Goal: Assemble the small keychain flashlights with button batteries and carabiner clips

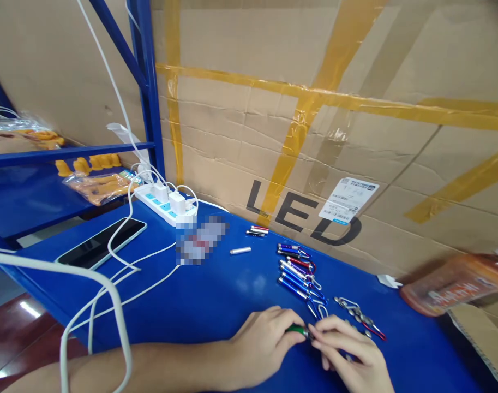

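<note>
green tube [298, 329], pinched in left hand [269, 339], right hand [354, 350] gripping its end

Illumination is bright and diffuse. Reflections produce soft glare on the table [208, 303], highlights on the tape [293, 147], small glints on the tubes [293, 287], and a white streak on the floor [30, 309] beyond the table's left edge. Pixelation obscures one item [202, 240]. The bottle [457, 284] near the right rear corner appears stretched and blurred.

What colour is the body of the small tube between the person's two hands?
The small tube has a green body, as the head view shows.
</note>
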